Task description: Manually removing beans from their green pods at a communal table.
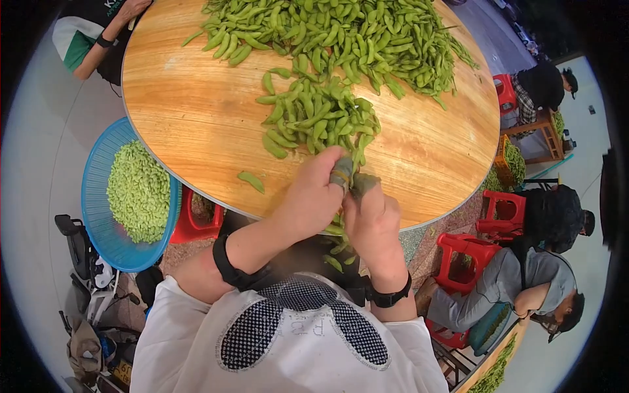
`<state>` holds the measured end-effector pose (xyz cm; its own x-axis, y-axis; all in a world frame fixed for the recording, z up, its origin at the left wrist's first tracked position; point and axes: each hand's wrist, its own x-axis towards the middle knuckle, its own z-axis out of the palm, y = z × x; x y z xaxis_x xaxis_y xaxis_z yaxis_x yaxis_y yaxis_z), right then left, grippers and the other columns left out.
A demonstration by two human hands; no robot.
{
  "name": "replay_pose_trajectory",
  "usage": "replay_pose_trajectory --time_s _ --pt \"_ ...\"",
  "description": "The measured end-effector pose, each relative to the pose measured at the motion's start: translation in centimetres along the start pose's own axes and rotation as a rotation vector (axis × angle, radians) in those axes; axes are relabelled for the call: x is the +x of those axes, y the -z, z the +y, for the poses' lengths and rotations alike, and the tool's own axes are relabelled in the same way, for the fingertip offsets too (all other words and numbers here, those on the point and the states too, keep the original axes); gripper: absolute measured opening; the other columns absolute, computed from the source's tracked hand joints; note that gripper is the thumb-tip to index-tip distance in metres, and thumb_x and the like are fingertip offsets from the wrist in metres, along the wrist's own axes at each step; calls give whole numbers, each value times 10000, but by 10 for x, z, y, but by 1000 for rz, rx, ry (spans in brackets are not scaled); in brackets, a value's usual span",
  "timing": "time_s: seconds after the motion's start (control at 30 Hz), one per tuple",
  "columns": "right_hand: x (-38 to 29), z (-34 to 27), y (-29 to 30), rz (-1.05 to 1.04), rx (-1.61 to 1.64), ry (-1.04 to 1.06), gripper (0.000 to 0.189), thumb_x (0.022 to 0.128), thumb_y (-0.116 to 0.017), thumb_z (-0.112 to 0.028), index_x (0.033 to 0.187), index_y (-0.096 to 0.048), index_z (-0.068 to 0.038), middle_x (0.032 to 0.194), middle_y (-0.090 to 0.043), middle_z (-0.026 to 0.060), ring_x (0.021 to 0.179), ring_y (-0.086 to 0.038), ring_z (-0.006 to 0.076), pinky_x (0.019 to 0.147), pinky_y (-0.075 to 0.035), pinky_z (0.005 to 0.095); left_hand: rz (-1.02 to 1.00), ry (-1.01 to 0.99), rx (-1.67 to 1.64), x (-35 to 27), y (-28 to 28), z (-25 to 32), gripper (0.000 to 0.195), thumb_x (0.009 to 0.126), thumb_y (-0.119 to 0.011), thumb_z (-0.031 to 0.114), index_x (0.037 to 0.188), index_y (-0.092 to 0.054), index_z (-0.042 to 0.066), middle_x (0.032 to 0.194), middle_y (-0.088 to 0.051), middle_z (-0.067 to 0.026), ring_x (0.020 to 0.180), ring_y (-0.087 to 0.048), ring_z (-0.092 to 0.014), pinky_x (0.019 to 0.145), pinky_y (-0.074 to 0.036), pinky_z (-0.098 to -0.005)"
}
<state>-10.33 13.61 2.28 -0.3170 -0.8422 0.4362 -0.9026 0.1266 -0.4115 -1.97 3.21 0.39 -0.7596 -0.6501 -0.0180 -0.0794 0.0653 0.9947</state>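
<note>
My left hand (314, 194) and my right hand (373, 223) meet at the near edge of a round wooden table (206, 123). Grey-green coverings wrap some of the fingertips, one with a band round it. The fingers are closed together, and whatever is pinched between them is mostly hidden; a green soybean pod seems to be at the fingertips, but I cannot tell for certain. Just beyond them lies a small heap of green soybean pods (314, 113), with a much larger heap (393, 44) behind it. One loose pod (251, 182) rests left of my hands. Several pods (333, 263) lie below my wrists, on my lap.
A blue plastic basket (91, 196) of shelled green beans (137, 191) stands left of the table, beside a red stool (196, 221). More red stools (464, 260) and several seated people are at the right. Another person's arm (110, 34) is at the upper left.
</note>
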Motion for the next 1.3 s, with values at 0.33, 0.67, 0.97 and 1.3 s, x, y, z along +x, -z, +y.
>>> replay_pose_trajectory --time_s 0.33,0.67,0.97,1.3 --pt "-3 8 1 89 590 -447 83 847 -605 -65 826 -536 -23 585 -517 96 504 -511 169 482 -394 289 -107 381 -886 -4 7 9 216 822 -466 -29 1008 -565 17 767 -546 -46 644 -490 -132 565 -400 -232" --pt "-5 -6 24 -276 540 -465 117 858 -599 -101 843 -534 -5 566 -476 74 521 -457 102 491 -373 264 -174 209 -1063 -11 18 -3 118 843 -567 -15 948 -590 34 762 -571 -1 588 -446 -35 484 -317 -178" --pt "-17 5 15 -484 878 -495 151 933 -470 -150 983 -542 -27 579 -498 27 504 -481 104 468 -379 275 -171 280 -734 -15 23 -6 42 822 -595 -8 818 -588 33 749 -597 2 631 -533 -45 541 -423 -184" --pt "-10 6 19 -486 1473 -764 166 974 -424 -141 969 -536 -18 577 -399 -42 434 -300 35 394 -222 192 -394 226 -897 -8 26 -10 98 813 -653 65 834 -559 50 773 -571 21 649 -515 -39 551 -387 -170"
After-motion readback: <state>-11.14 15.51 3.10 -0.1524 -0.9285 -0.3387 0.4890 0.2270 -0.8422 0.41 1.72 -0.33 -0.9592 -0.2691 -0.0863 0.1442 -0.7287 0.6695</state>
